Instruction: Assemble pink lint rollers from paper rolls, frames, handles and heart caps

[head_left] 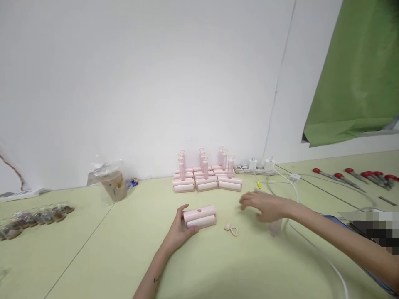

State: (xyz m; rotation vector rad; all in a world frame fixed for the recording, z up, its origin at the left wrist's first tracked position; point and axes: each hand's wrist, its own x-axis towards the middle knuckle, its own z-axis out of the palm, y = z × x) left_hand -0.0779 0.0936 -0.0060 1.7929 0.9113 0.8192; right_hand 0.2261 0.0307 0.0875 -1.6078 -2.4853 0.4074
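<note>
My left hand point(178, 229) is curled round the left end of a pink lint roller head point(200, 216) lying on the pale green table point(218, 265). To its right lies a small pink heart-shaped loop piece point(231, 229). My right hand point(263, 205) hovers with fingers stretched out toward the left, holding nothing, just above a clear pinkish tube point(276, 227) standing on the table. Behind them, near the wall, is a neat stack of assembled pink rollers point(207, 176) with upright handles.
A plastic-wrapped drink cup point(113, 184) stands at the back left, with small jars point(34, 216) along the left edge. A power strip with chargers point(255, 167) and white cables point(296, 195) run right. Red-handled screwdrivers point(355, 176) lie at far right.
</note>
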